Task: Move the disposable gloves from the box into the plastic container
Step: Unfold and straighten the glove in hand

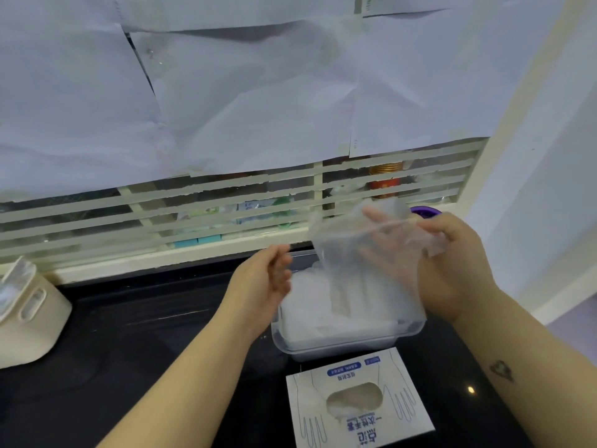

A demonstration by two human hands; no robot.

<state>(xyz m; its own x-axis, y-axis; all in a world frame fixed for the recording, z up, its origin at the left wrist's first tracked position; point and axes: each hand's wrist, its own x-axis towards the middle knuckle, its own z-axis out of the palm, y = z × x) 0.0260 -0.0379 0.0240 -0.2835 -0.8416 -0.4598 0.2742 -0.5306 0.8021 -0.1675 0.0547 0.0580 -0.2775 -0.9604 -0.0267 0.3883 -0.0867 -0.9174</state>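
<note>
Your right hand (452, 273) pinches a clear disposable glove (361, 273) just above the plastic container (339, 346) while your left hand (268, 274) hangs open beside it, so lower the glove flat onto the heap of gloves (318, 307) inside and pat it down with the left.

Left: open counter (145, 334) between cream holder (29, 318) and container (339, 345).
Over container: a glove (361, 270) hangs across the opening.
Near: box (358, 412) just beside the container's near wall.
</note>
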